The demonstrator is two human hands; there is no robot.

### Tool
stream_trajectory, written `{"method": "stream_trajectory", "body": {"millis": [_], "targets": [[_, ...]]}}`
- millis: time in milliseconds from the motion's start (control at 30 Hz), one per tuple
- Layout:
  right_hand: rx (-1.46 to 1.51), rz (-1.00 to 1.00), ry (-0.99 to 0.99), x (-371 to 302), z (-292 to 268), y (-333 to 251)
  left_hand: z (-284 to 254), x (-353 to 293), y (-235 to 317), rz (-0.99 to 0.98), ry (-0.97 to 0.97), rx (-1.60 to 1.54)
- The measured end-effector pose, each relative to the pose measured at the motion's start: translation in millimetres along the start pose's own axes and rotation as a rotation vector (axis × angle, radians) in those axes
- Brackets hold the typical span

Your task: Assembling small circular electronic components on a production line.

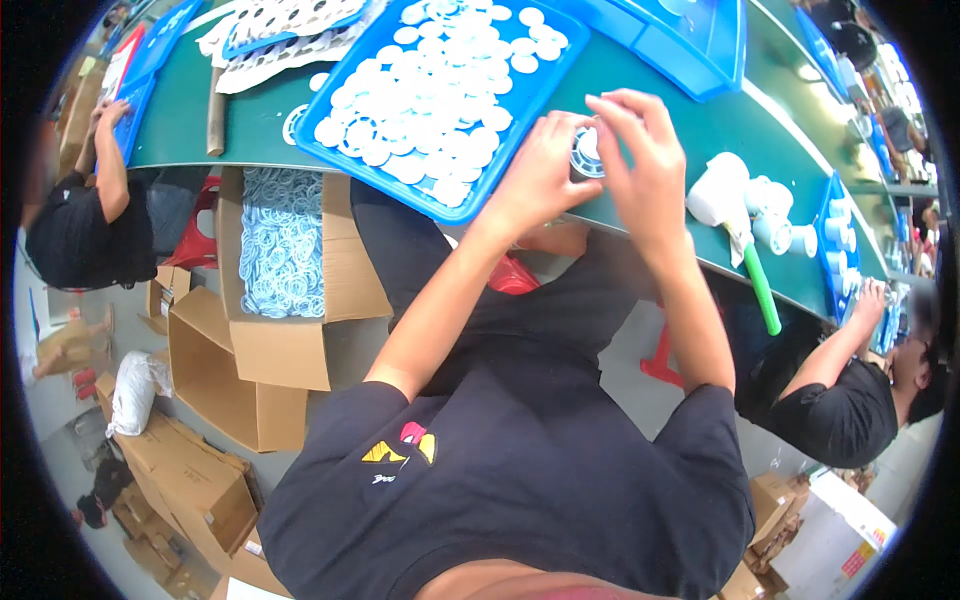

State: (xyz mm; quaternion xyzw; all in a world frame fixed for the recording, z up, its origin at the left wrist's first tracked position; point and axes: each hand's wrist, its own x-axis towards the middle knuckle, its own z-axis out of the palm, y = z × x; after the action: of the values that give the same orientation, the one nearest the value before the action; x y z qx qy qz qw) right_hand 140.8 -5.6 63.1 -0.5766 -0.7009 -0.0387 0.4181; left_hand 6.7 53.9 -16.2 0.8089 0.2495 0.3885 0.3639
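Note:
Between my hands, at the near edge of the green table, is a small round part (588,154) with a white ring-shaped top and a dark side. My left hand (543,172) grips it from the left, thumb along its near side. The bent fingers of my right hand (642,145) close on it from the right and partly cover its top; their exact contact is hard to make out. Just left of my left hand lies a blue tray (452,212) heaped with white plastic discs (425,95), some solid and some ring-shaped.
Right of my hands lies a green-handled mallet (762,290), beside white cylindrical parts (772,215). A blue bin (690,45) stands beyond. Far left are pulp trays (290,60) and a wooden stick (217,115). Below sits a carton of clear rings (283,245). Co-workers sit on both sides.

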Motion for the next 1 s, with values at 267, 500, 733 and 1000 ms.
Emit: {"method": "stream_trajectory", "body": {"millis": [267, 500, 733, 1000], "targets": [[-0.208, 0.215, -0.241, 159, 167, 41, 0, 5, 9, -0.044, 0.017, -0.122], [-0.391, 0.124, -0.331, 171, 200, 38, -10, 3, 18, -0.120, 0.047, -0.259], [-0.346, -0.028, -0.338, 170, 182, 56, -2, 1, 10, -0.110, -0.007, -0.124], [0.123, 0.063, -0.106, 88, 45, 46, 2, -6, 10, -0.120, 0.100, -0.051]]}}
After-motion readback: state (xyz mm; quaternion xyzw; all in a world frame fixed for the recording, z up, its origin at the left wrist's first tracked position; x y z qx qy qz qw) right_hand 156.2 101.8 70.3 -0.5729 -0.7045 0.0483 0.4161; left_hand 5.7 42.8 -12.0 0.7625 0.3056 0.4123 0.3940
